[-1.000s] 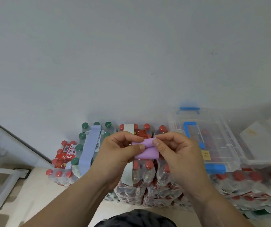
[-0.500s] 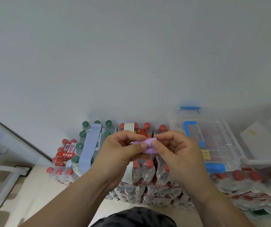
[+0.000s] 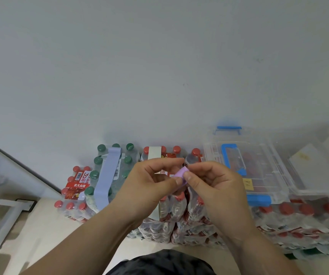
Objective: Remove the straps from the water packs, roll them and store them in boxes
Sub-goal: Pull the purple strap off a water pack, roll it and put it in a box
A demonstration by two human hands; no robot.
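My left grip (image 3: 149,185) and right grip (image 3: 217,187) both pinch the small rolled purple strap (image 3: 181,175) between thumb and fingertips, above the red-capped water packs (image 3: 176,209); to my right I see a clear box (image 3: 259,165) resting on more packs.

Left hand (image 3: 149,185) and right hand (image 3: 219,187) together, fingertips pinching inward.

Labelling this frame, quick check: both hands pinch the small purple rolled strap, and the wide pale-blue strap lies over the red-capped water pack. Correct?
One error. The head view shows the wide pale-blue strap lying over the green-capped water pack, not a red-capped one. The rest holds: the left hand and right hand both pinch the small purple rolled strap.
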